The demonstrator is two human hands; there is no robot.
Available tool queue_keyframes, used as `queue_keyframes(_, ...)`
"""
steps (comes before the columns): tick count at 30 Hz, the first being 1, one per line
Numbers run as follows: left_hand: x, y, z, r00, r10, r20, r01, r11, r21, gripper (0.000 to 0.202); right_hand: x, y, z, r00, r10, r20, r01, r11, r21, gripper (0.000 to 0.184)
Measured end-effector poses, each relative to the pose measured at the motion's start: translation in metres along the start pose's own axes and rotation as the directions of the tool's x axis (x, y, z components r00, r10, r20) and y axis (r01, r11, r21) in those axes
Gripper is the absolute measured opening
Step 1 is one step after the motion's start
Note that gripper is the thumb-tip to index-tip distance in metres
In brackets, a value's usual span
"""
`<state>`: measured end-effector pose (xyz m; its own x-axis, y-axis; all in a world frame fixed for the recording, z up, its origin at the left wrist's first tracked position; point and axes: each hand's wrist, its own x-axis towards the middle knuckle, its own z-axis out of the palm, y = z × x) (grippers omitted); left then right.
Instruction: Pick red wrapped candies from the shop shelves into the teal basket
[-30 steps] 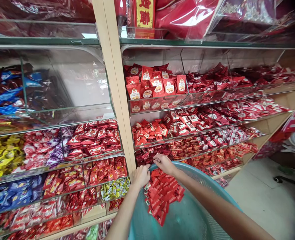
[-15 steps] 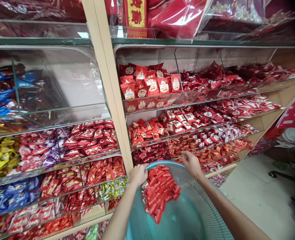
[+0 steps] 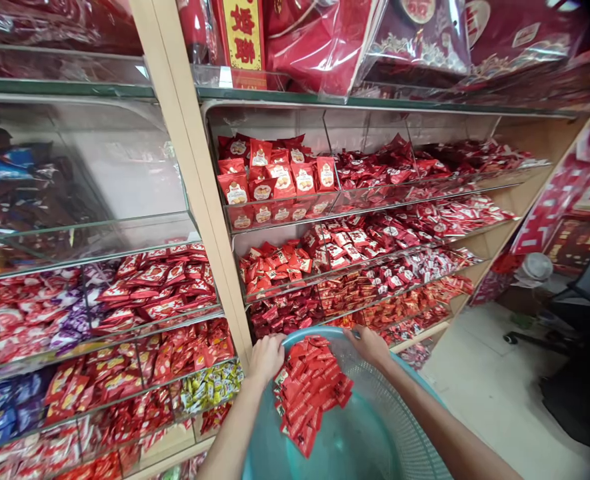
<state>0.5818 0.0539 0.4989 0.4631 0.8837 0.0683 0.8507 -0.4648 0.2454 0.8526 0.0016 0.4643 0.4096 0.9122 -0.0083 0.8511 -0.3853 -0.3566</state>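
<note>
A teal plastic basin (image 3: 399, 407) is tilted up against the candy shelves, with a pile of small red candy packets (image 3: 307, 393) sliding inside it. My left hand (image 3: 266, 357) is closed on the basin's rim at the upper left. On the far rim, just right of the pile, my right hand (image 3: 369, 343) curls its fingers over the edge. Directly beyond the rim lies a clear bin of dark red candies (image 3: 285, 315).
Tiered clear acrylic bins of red, yellow, blue and purple wrapped sweets fill the shelves (image 3: 149, 287) on both sides of a beige upright post (image 3: 195, 193). Red packaged goods (image 3: 325, 40) sit on the top shelf. Tiled floor (image 3: 495, 393) and a dark chair (image 3: 589, 333) lie to the right.
My right hand left the spot beside my left hand, swung right and came down on the basin's far rim. The view has shifted rightward; the left hand stays on the rim.
</note>
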Motion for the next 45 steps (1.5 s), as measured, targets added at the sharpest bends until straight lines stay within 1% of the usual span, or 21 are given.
queue_keyframes(5, -0.004, 0.005, 0.003, 1.000, -0.003, -0.012, 0.004, 0.999, 0.043, 0.033, -0.008, 0.006, -0.002, 1.000, 0.015, 0.004, -0.015, 1.000, -0.024, 0.044)
queue_keyframes(10, -0.008, 0.015, 0.009, 0.997, -0.076, -0.006, 0.076, 0.993, 0.086, 0.032, -0.018, 0.013, -0.006, 0.999, 0.042, 0.007, -0.042, 0.999, -0.035, 0.042)
queue_keyframes(12, -0.009, 0.022, 0.011, 0.994, -0.100, -0.030, 0.103, 0.990, 0.098, 0.033, -0.022, 0.017, -0.010, 0.998, 0.061, 0.006, -0.061, 0.998, -0.035, 0.039)
queue_keyframes(15, -0.008, 0.034, 0.013, 0.988, -0.107, -0.109, 0.116, 0.990, 0.075, 0.034, -0.028, 0.025, -0.018, 0.996, 0.087, 0.005, -0.087, 0.996, -0.035, 0.037)
queue_keyframes(18, -0.003, 0.046, 0.015, 0.985, -0.023, -0.173, 0.025, 1.000, 0.014, 0.034, -0.031, 0.034, -0.027, 0.995, 0.103, -0.001, -0.103, 0.994, -0.039, 0.037)
queue_keyframes(21, 0.004, 0.058, 0.019, 0.982, 0.082, -0.170, -0.090, 0.995, -0.041, 0.034, -0.028, 0.043, -0.036, 0.995, 0.103, -0.007, -0.103, 0.994, -0.046, 0.036)
queue_keyframes(23, 0.010, 0.067, 0.022, 0.981, 0.122, -0.151, -0.134, 0.988, -0.072, 0.034, -0.023, 0.051, -0.041, 0.995, 0.104, -0.005, -0.104, 0.993, -0.051, 0.036)
queue_keyframes(26, 0.025, 0.082, 0.026, 0.979, 0.152, -0.132, -0.166, 0.981, -0.099, 0.035, -0.012, 0.066, -0.051, 0.994, 0.111, -0.009, -0.111, 0.992, -0.052, 0.036)
queue_keyframes(31, 0.060, 0.114, 0.027, 0.971, 0.160, -0.177, -0.178, 0.980, -0.090, 0.038, 0.013, 0.096, -0.071, 0.992, 0.126, -0.031, -0.127, 0.991, -0.035, 0.035)
queue_keyframes(33, 0.075, 0.125, 0.030, 0.969, 0.158, -0.188, -0.176, 0.981, -0.086, 0.038, 0.023, 0.110, -0.076, 0.990, 0.136, -0.026, -0.137, 0.990, -0.031, 0.036)
queue_keyframes(36, 0.092, 0.139, 0.039, 0.967, 0.166, -0.191, -0.185, 0.979, -0.088, 0.038, 0.038, 0.131, -0.079, 0.990, 0.141, -0.006, -0.141, 0.990, -0.020, 0.037)
queue_keyframes(39, 0.104, 0.152, 0.046, 0.968, 0.176, -0.182, -0.195, 0.976, -0.093, 0.038, 0.052, 0.148, -0.079, 0.991, 0.129, 0.021, -0.129, 0.992, 0.000, 0.038)
queue_keyframes(42, 0.114, 0.163, 0.048, 0.964, 0.211, -0.161, -0.229, 0.968, -0.101, 0.037, 0.065, 0.160, -0.080, 0.994, 0.101, 0.038, -0.101, 0.995, 0.001, 0.036)
queue_keyframes(45, 0.123, 0.172, 0.047, 0.948, 0.275, -0.159, -0.297, 0.945, -0.137, 0.037, 0.079, 0.167, -0.083, 0.998, 0.049, 0.049, -0.049, 0.999, -0.010, 0.030)
